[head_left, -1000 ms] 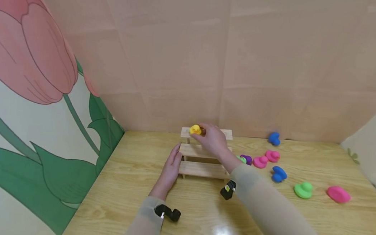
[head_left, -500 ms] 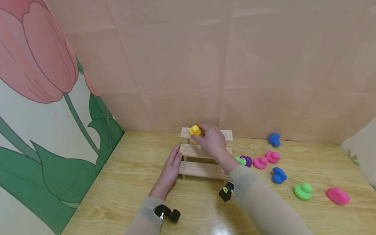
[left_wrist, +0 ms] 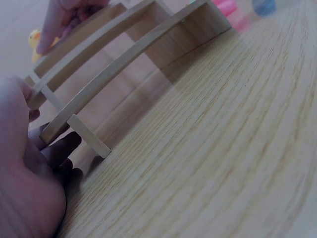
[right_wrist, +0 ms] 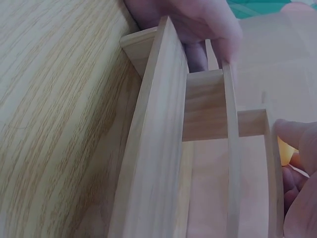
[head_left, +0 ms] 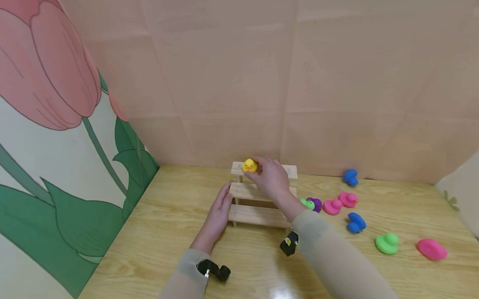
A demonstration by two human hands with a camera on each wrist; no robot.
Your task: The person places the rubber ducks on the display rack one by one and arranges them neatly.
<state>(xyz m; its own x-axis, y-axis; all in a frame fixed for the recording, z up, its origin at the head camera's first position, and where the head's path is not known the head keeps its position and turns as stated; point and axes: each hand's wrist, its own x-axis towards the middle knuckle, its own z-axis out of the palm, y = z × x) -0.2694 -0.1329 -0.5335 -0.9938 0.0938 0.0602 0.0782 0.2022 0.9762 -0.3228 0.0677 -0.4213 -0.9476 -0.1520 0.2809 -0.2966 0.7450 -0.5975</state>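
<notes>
A small three-tier wooden stand [head_left: 260, 216] stands on the table near the back cloth. My left hand [head_left: 217, 213] holds its left end, with fingertips [left_wrist: 68, 146] reaching in under the lowest board in the left wrist view. My right hand [head_left: 271, 179] reaches over the stand and pinches a yellow rubber duck [head_left: 249, 165] at the left part of the top board [head_left: 290, 172]. The duck faces the head camera, upright. In the right wrist view, my fingers hide most of the yellow duck [right_wrist: 286, 151].
Right of the stand lie a green duck [head_left: 307, 203] and a purple duck [head_left: 316, 204] together, pink ducks [head_left: 332, 206], blue ducks [head_left: 356, 223], another green duck [head_left: 387, 243] and a tipped pink one [head_left: 432, 249]. A cloth [head_left: 227, 75] hangs behind the wooden table [head_left: 156, 236].
The yellow duck has turned and settled slightly under my right hand's fingers. My left hand stays at the stand's end; the other ducks have not moved.
</notes>
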